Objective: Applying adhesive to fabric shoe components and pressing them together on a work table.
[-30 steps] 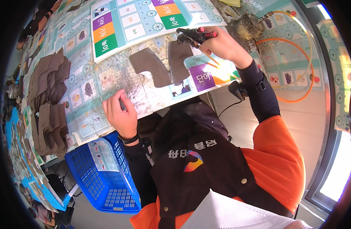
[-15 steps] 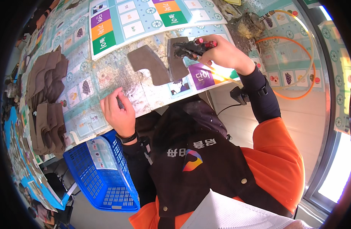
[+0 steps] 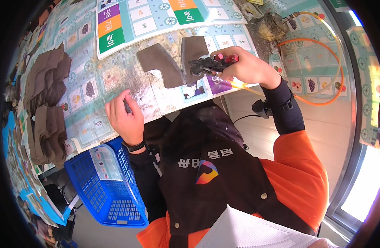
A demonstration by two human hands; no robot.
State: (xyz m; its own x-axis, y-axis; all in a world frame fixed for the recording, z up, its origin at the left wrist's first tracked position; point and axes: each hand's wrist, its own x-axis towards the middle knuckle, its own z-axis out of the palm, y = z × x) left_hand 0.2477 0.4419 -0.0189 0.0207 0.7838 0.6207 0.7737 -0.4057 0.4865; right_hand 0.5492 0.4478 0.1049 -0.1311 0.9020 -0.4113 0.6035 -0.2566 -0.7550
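Note:
My right hand (image 3: 252, 68) is closed around a grime-caked black glue gun (image 3: 212, 64) with red knobs and a thin hose. Its nozzle end hangs over the right-hand brown cut piece (image 3: 194, 46), hiding the lower part of it. The left-hand brown cut piece (image 3: 161, 64), curved on one side, lies beside it, and the two come close together at the bottom in a V shape. Near the table's front edge, my left hand (image 3: 126, 118) has curled fingers. A small dark grey bit shows between thumb and fingers; its kind is unclear.
Stacked brown pieces (image 3: 47, 82) lie at the table's left, with another stack (image 3: 49, 136) nearer me. A blue basket (image 3: 84, 186) stands below the front edge. A glue-crusted pot (image 3: 270, 27) sits at the back right, near an orange hose (image 3: 342, 78). A printed board (image 3: 144, 31) covers the far side.
My right hand and the glue gun have moved a little toward me along the right-hand brown piece. My left hand stays by the front edge, with the whole view shifted slightly.

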